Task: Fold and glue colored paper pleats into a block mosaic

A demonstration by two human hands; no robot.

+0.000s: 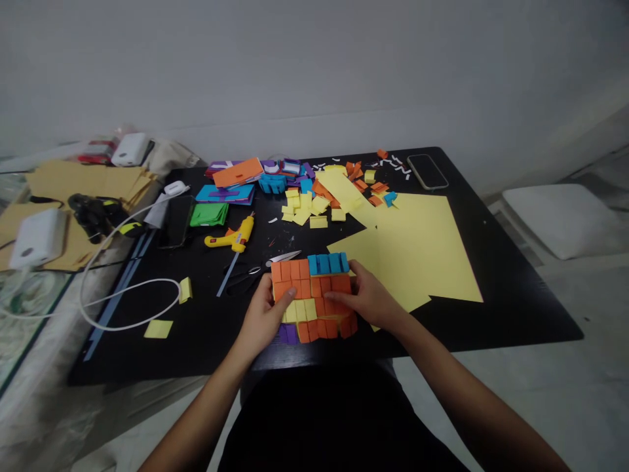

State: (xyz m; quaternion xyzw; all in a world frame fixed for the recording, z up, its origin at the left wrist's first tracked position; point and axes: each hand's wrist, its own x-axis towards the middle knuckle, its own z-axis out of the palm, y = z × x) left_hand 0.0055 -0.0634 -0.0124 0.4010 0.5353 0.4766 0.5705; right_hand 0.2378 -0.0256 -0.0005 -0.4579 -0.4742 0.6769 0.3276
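Between both hands, near the table's front edge, is a craft-paper panel (317,287) made of rows of folded orange, yellow, blue and purple pieces. My left hand (263,316) grips its left edge, with the thumb lying across the front. On the right edge my right hand (369,296) is closed, its thumb over the orange pieces. The fingers behind the panel are hidden. Just beyond its left side lie scissors (258,269), partly covered. Farther left rests a yellow hot glue gun (236,237) with a glue stick below it.
Large yellow paper sheets (417,249) spread over the table's right half. Yellow scraps (304,206) lie at mid-table, with a green paper stack (209,214) to their left. A phone (427,172) sits at the back right. A white cable (132,278) loops across the left side.
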